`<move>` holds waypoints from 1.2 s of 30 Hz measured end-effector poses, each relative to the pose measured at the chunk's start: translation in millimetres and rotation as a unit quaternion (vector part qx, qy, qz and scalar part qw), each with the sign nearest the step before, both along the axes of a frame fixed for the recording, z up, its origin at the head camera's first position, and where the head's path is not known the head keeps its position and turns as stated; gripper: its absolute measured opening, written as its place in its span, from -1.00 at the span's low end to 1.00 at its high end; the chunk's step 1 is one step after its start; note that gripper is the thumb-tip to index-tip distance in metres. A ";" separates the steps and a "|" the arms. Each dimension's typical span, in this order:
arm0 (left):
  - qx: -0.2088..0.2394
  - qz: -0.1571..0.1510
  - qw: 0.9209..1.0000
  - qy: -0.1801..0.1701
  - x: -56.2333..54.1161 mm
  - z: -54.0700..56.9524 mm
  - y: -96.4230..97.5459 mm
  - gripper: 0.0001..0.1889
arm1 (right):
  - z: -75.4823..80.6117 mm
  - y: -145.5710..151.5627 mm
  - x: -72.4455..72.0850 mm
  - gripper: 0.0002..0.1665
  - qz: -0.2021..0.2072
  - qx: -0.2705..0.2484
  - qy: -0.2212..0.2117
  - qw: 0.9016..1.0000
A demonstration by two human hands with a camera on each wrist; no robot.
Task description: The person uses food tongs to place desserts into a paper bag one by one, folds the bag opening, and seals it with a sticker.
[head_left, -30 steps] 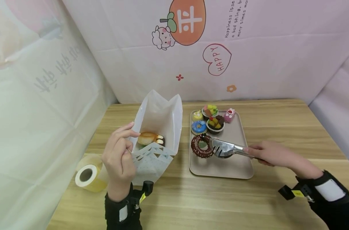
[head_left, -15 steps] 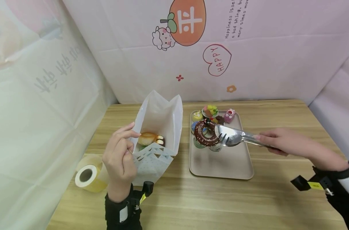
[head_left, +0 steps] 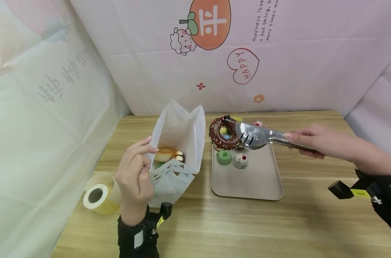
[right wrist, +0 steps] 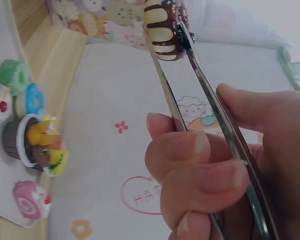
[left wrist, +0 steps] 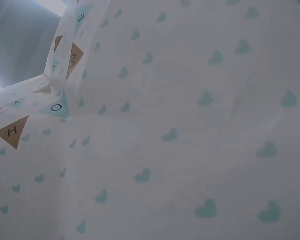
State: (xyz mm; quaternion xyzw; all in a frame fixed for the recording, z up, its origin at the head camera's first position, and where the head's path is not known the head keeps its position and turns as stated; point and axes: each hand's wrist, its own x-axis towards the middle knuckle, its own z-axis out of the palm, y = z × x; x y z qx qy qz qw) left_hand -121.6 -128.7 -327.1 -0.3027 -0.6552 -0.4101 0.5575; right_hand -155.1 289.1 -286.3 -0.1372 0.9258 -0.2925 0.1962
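Observation:
My right hand point(head_left: 321, 141) grips metal tongs point(head_left: 263, 138), whose tips pinch a chocolate doughnut point(head_left: 216, 139) with sprinkles, lifted above the tray's far left part. The right wrist view shows the doughnut's side point(right wrist: 160, 30) between the tong arms, with fingers curled round the tongs. At the left, my left hand point(head_left: 134, 172) pinches the edge of an open white paper bag point(head_left: 173, 186). Inside the bag lie a bun point(head_left: 164, 154) and a small chocolate-striped piece point(head_left: 179, 156). In the left wrist view the bag's heart-printed wall point(left wrist: 180, 135) fills the frame and the hand is out of sight.
A beige tray point(head_left: 247, 186) on the wooden table holds a green ring cake point(head_left: 224, 157) and a white cake with a red top point(head_left: 240, 161). Fruit cups point(right wrist: 27, 140) and a pink roll point(right wrist: 31, 199) stand on it too. A tape roll point(head_left: 100, 199) lies left.
The doughnut has risen off the tray in the tongs and moved toward the tray's far left, uncovering the green and white cakes. My left hand and the bag have stayed put.

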 end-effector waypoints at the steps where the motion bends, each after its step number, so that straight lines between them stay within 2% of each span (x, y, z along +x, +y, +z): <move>1: -0.001 0.000 1.000 0.000 0.0 0.1 0.0 -0.82 | 3.6 -1.6 -0.8 -0.55 -0.003 0.008 0.005 1.000; 5: -0.001 0.000 1.000 0.003 -0.7 0.6 0.3 -0.82 | 17.4 -7.1 -4.4 -0.55 -0.012 0.047 0.029 0.998; 9: 0.000 0.002 1.000 0.003 -0.9 0.7 0.3 -0.82 | 27.3 -12.8 -9.6 -0.53 -0.004 0.068 0.040 0.997; 22: -0.011 0.001 1.000 0.002 -0.8 -0.5 -0.9 -0.80 | 44.3 -36.2 -27.8 -0.51 0.041 0.050 0.033 0.997; 31: -0.012 -0.004 1.000 0.010 -2.4 -1.9 1.2 -0.81 | 64.6 -64.0 -42.8 -0.51 0.060 0.086 0.027 0.994; 36: -0.013 -0.001 1.000 0.005 -1.7 -3.1 1.2 -0.81 | 75.3 -82.7 -50.1 -0.50 0.075 0.129 0.035 0.988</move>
